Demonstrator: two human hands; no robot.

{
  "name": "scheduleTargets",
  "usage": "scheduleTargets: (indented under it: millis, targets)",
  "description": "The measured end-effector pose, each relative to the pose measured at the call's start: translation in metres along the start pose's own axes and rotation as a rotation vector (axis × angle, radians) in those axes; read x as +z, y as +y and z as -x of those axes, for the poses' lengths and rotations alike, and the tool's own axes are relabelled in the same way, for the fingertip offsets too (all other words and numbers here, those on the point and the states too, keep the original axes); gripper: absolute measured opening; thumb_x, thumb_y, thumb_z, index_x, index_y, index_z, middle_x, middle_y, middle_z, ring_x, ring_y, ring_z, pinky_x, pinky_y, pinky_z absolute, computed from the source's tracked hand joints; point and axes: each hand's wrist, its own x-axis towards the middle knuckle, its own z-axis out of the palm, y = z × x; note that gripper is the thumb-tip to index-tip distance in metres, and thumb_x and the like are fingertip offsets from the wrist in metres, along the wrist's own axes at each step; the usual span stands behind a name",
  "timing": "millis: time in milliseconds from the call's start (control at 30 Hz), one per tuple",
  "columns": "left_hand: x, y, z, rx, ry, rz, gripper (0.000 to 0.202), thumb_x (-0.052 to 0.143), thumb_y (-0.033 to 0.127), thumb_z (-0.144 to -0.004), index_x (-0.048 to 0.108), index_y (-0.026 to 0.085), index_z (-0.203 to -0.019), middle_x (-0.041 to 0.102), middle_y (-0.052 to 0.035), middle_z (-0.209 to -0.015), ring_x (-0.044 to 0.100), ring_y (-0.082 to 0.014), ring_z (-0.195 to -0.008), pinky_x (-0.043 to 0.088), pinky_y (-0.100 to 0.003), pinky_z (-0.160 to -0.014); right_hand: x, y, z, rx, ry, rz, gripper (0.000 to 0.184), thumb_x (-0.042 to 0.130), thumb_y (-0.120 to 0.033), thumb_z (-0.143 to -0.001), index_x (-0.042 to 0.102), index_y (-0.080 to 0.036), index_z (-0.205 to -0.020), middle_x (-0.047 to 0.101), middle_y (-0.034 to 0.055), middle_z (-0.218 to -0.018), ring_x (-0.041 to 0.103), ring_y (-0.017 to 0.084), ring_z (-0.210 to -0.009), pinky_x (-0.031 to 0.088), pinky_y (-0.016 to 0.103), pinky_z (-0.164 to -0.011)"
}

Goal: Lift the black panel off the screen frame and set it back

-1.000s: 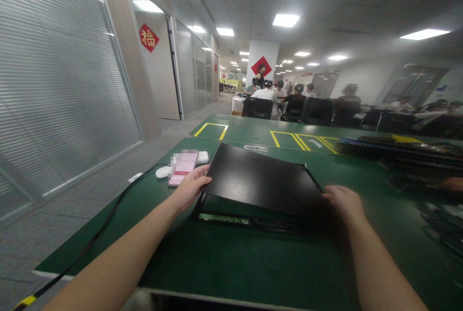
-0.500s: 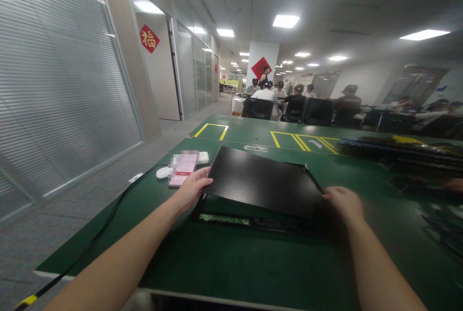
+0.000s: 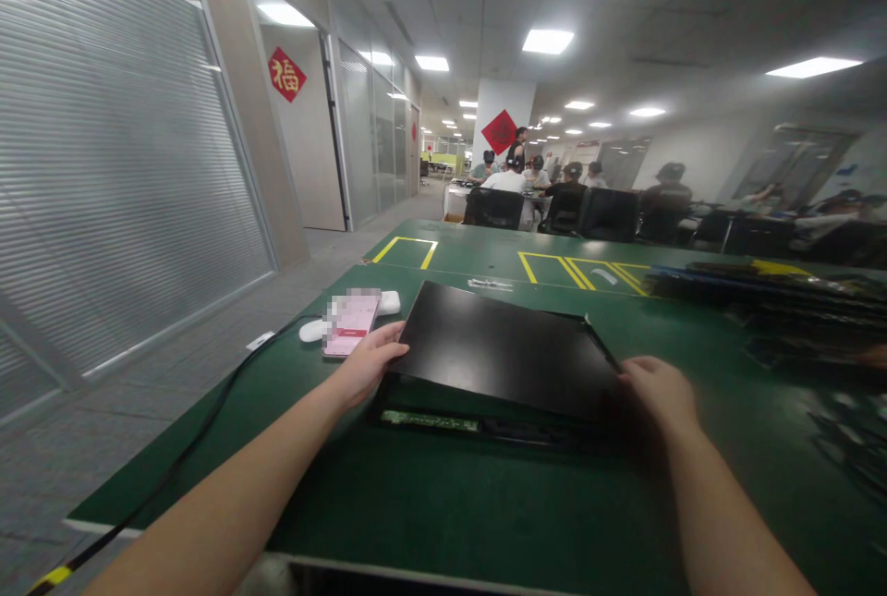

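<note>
A thin black screen panel [image 3: 505, 346] is tilted over a dark frame [image 3: 527, 434] on the green table [image 3: 443, 504]. Along the frame's near side, a narrow green circuit board [image 3: 430, 421] shows. My left hand [image 3: 370, 360] grips the panel's left edge, thumb on top. At its right edge, my right hand [image 3: 658, 388] is closed with the fingertips on the panel; the frame's raised right side lies close by, and whether the fingers also touch it cannot be told. The panel hides most of the frame beneath it.
A phone [image 3: 350, 328] lies left of the panel, with a white mouse-like object [image 3: 313, 331] and a white case [image 3: 390, 302] beside it. A black cable [image 3: 214, 402] runs over the left edge. Dark stacked parts [image 3: 769, 300] lie right. People sit beyond the table.
Both hands and the panel stay almost still; the panel's near edge looks very slightly shifted. In the background, a standing person has moved a little to the right.
</note>
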Motion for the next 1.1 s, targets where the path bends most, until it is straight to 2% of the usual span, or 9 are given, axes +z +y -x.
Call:
scheduleTargets:
  millis: [433,733,1100]
  targets:
    - [-0.0028,-0.0026,-0.0017,-0.004,-0.007,-0.016,0.05,0.076,0.013,-0.062,0.071,0.014,-0.112,0.074,-0.0105,-0.116,0.068,-0.0286,-0.108,0.05,-0.035,-0.092,0.0026,0.0041,-0.0058,-0.029,-0.024,0.093,0.034,0.05,-0.04,-0.076,0.073,-0.024,-0.094,0.074,0.0089,-0.098,0.065,0.028,-0.094,0.044,0.034,-0.07]
    - [-0.0029,-0.0036,-0.0022,0.003,-0.005,-0.031,0.051,0.075,0.013,-0.062,0.071,0.014,-0.113,0.073,-0.0115,-0.118,0.066,-0.03,-0.112,0.047,-0.038,-0.097,0.0048,0.0044,-0.0054,-0.086,-0.011,0.14,0.035,0.05,-0.043,-0.075,0.075,-0.024,-0.091,0.075,0.0104,-0.095,0.067,0.029,-0.091,0.046,0.034,-0.069]
    - [0.0013,0.0023,0.0022,-0.046,0.018,-0.059,0.05,0.074,0.012,-0.063,0.071,0.015,-0.113,0.077,-0.0089,-0.103,0.069,-0.0289,-0.106,0.051,-0.037,-0.092,0.0034,0.0049,-0.0063,-0.064,-0.024,0.124,0.035,0.05,-0.043,-0.076,0.075,-0.025,-0.092,0.075,0.0086,-0.096,0.066,0.027,-0.092,0.046,0.034,-0.07]
